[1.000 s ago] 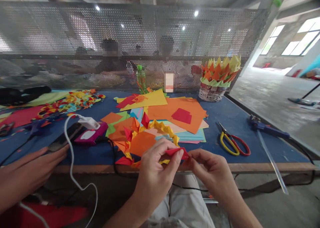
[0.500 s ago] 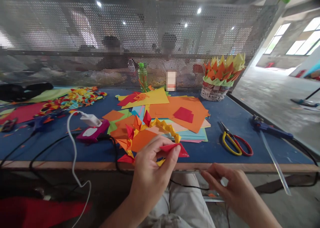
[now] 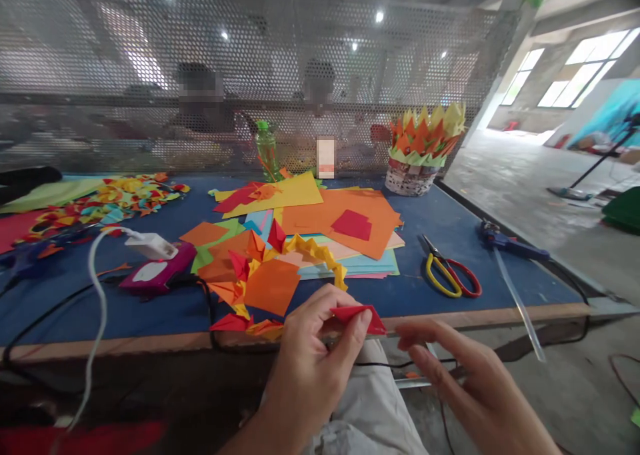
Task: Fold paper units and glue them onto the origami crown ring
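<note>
Left hand (image 3: pixel 315 348) pinches red paper (image 3: pixel 351 312); right hand (image 3: pixel 463 368) half open.
The paper's long axis runs crosswise, tip seemingly toward the right hand.

The blue desk (image 3: pixel 400 294) carries overlapping coloured paper sheets (image 3: pixel 310 212), a spiky paper ring (image 3: pixel 331 260) partly over them, a purple block (image 3: pixel 145 282), a heap of paper bits (image 3: pixel 130 195) at left, a green-capped bottle (image 3: pixel 269 154) behind, and scissors (image 3: pixel 446 260), glue gun (image 3: pixel 515 242) and basket (image 3: pixel 411 179) at right.

Readable text: none | pale card (image 3: pixel 326 156) by mesh panel (image 3: pixel 280 62): blurred, illegible | elsewhere: no legible lettering
</note>
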